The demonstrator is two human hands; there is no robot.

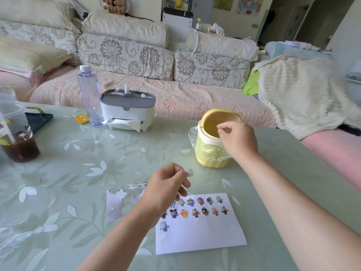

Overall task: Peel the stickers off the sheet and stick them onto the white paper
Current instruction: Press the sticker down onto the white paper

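White paper (201, 235), stickers (195, 213) along top edge, L grip (168, 184) pinching scrap (189, 171), R grip (237, 139) curled shut at bin (220, 112)

Fourteen stickers (195, 212) on one white paper (205, 235): rows of six, seven, then one at 7 o'clock. One sticker sheet (117, 204), one white scrap (189, 171), one yellow bin (220, 112), one bottle (89, 94), one tissue box (127, 112), one cup (17, 133). Two hands: left hand (166, 184), right hand (238, 139).

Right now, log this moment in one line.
left hand: pinches scrap | right hand: fingers pinched at bin mouth, contents unclear | sheet: flat, left of paper | stickers: rows on paper
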